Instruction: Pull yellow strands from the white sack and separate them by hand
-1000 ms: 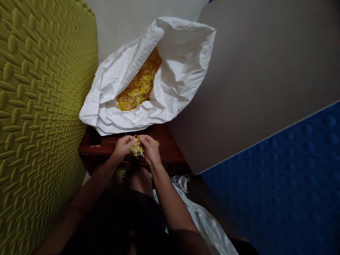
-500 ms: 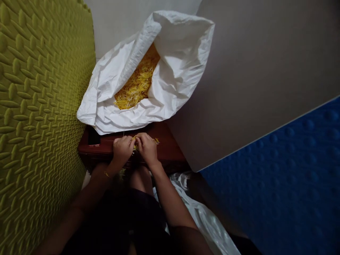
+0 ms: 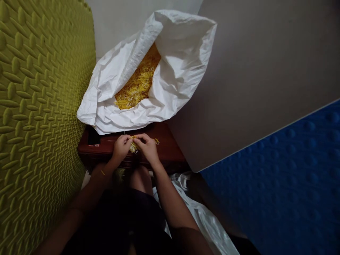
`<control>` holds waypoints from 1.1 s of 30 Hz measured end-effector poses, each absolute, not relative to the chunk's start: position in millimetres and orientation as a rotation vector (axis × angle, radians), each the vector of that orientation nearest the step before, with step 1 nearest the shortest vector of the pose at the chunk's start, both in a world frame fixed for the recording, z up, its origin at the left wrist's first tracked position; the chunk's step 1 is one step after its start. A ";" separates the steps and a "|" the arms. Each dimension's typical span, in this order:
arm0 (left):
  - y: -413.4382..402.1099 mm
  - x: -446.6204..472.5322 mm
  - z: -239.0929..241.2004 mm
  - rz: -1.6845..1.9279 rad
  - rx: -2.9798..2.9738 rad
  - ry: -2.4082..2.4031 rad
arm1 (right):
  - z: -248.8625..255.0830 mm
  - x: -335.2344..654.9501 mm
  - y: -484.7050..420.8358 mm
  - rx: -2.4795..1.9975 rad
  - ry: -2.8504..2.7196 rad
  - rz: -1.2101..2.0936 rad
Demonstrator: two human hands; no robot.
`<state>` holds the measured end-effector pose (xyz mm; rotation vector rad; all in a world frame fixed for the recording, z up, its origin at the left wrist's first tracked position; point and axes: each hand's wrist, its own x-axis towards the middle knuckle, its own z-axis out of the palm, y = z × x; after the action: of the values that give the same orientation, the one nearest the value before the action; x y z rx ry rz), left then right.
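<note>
Just in front of the white sack, my left hand [image 3: 122, 146] and my right hand [image 3: 147, 147] meet with bent fingers. Each pinches thin yellow strands between thumb and fingertips. Below the fingertips hangs a small bunch of yellow and white strands [image 3: 133, 147]; their exact kind is too small to make out. A few more strands [image 3: 157, 141] lie right of my right hand on a dark red, case-like surface [image 3: 167, 145]. The open white sack [image 3: 183, 67] holds a heap of similar yellow and white strands [image 3: 136, 86].
A yellow-green textured foam mat [image 3: 39, 106] stands along the left. To the right are a grey-brown panel [image 3: 252, 71] and a blue textured mat [image 3: 292, 177]. A dark phone-like object [image 3: 94, 137] lies by the sack's lower left corner. Crumpled whitish plastic [image 3: 202, 216] lies beside my legs.
My fingers have shifted slightly around the strands, and the hanging bunch between my hands shows more fully. The sack and its heap look unchanged.
</note>
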<state>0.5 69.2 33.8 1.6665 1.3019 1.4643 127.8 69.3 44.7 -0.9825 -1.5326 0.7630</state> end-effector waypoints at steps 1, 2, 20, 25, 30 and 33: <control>67.5 0.1 34.8 1.449 1.695 1.329 | 44.3 126.4 69.0 -0.986 -1.534 0.738; 65.2 -0.4 36.6 1.423 1.743 1.371 | 44.3 125.0 68.5 -0.988 -1.545 0.700; 64.1 2.7 49.9 1.281 1.184 0.858 | 33.0 126.9 71.9 -0.812 -0.889 1.269; 59.5 -9.1 36.6 1.284 0.947 0.890 | 20.2 193.6 112.0 -0.901 -0.710 0.737; 62.7 -15.4 24.4 1.371 0.799 1.017 | -22.5 240.7 137.2 -1.480 -1.221 0.346; 64.6 -15.4 26.8 1.383 0.734 0.983 | -49.5 240.7 137.9 -1.657 -1.353 0.228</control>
<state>-15.4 64.6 26.8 0.7344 0.9827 1.3833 240.7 137.9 -49.5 -1.6570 -1.3531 0.2282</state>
